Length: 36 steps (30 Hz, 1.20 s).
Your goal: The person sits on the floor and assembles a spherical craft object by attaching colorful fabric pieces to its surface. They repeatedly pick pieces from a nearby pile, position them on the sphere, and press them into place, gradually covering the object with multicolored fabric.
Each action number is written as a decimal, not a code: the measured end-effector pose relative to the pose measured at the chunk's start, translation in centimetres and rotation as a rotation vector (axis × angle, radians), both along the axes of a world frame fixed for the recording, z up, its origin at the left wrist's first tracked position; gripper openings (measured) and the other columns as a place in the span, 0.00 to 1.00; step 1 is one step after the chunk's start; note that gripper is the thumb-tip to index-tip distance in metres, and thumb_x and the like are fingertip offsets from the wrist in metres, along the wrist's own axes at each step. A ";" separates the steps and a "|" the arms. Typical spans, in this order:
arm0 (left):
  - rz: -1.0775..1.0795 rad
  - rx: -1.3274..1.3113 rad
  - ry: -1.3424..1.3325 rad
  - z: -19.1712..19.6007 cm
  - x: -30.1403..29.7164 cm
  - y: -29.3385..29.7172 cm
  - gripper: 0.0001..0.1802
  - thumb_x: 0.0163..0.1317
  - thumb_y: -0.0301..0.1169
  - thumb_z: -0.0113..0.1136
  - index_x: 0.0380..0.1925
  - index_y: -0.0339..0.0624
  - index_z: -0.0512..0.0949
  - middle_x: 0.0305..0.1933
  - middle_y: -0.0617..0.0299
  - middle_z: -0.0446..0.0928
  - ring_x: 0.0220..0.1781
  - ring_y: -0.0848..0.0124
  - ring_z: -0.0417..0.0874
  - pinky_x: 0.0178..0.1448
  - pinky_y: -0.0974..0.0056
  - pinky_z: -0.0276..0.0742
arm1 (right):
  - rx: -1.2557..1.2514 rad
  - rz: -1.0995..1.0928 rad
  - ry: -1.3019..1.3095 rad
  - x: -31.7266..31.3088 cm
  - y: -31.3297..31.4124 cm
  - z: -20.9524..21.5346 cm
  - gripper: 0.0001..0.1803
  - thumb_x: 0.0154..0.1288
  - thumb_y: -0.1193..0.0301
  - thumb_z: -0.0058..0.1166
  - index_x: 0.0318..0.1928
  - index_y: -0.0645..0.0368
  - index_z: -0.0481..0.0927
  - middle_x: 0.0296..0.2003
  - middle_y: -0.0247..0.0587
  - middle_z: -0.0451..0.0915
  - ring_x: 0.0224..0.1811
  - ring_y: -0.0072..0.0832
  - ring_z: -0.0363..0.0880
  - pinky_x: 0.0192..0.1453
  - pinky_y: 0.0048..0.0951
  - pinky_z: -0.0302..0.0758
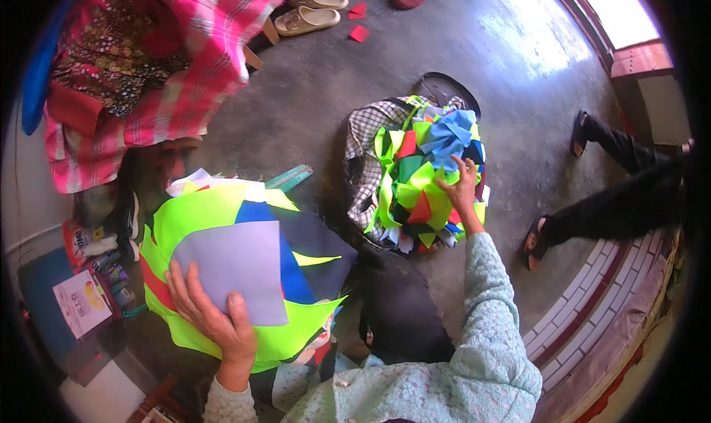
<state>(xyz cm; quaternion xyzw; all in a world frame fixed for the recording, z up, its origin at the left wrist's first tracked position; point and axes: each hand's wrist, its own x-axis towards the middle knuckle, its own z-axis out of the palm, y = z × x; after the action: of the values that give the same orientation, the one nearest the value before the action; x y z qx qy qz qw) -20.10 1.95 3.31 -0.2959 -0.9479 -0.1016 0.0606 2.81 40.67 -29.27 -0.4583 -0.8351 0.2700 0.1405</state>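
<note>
Apparently you were partway through, judging by how the cloth lay: on your left a broad stack of cloth pieces [311, 230] was laid fairly flat, while a loose heap of scraps [409, 168] still filled the checked bag [366, 132] on the floor [289, 104] to your right. Plenty looked left to handle there; how many pieces were in the stack could not be told.

Your left hand [215, 315] rested on the grey piece [233, 264], fingers stretched over its face and thumb a little apart, pressing rather than gripping. That piece lay on top, near you, over lime-green cloth [194, 214] and a blue strip [298, 278]. Its straight right edge ran nearly front to back; it looked about as wide as long, so no long axis stood out, and your hand hid one corner. The blue strip's long axis slanted from far left toward near right.

Your right hand [455, 178] reached forward to the heap, thumb and fingers curved and apart; whether any scrap sat between them you could not tell. Just beyond, the crumpled light-blue cloth [449, 132] bunched without a clear direction, and the smaller scraps pointed every way.
</note>
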 end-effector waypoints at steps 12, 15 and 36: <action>0.006 0.003 0.005 0.3 0.0 0.1 0.34 0.63 0.48 0.44 0.63 0.34 0.62 0.71 0.43 0.55 0.73 0.44 0.52 0.73 0.43 0.44 | -0.363 -0.071 -0.133 -4.0 4.1 -1.7 0.31 0.56 0.50 0.60 0.53 0.60 0.80 0.57 0.52 0.74 0.60 0.43 0.72 0.62 0.36 0.67; 0.006 0.007 0.015 0.2 0.0 0.2 0.34 0.63 0.47 0.45 0.63 0.35 0.62 0.71 0.43 0.56 0.73 0.45 0.53 0.73 0.43 0.44 | -0.070 0.001 -0.070 -10.2 -0.7 6.4 0.31 0.58 0.49 0.60 0.55 0.57 0.79 0.61 0.51 0.70 0.65 0.42 0.67 0.66 0.37 0.64; -0.011 0.018 0.002 -0.1 -0.3 0.0 0.33 0.65 0.48 0.43 0.63 0.35 0.62 0.71 0.43 0.55 0.73 0.46 0.53 0.72 0.44 0.45 | -0.321 0.069 -0.563 -1.8 -5.5 -3.6 0.52 0.35 0.59 0.76 0.66 0.39 0.64 0.73 0.50 0.40 0.67 0.69 0.49 0.56 0.72 0.65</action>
<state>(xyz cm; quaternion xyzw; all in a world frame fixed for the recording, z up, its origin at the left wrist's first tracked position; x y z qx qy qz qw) -20.35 1.91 3.24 -0.3009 -0.9451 -0.1102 0.0638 1.02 35.13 -32.83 -0.5025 -0.8031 0.2655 -0.1792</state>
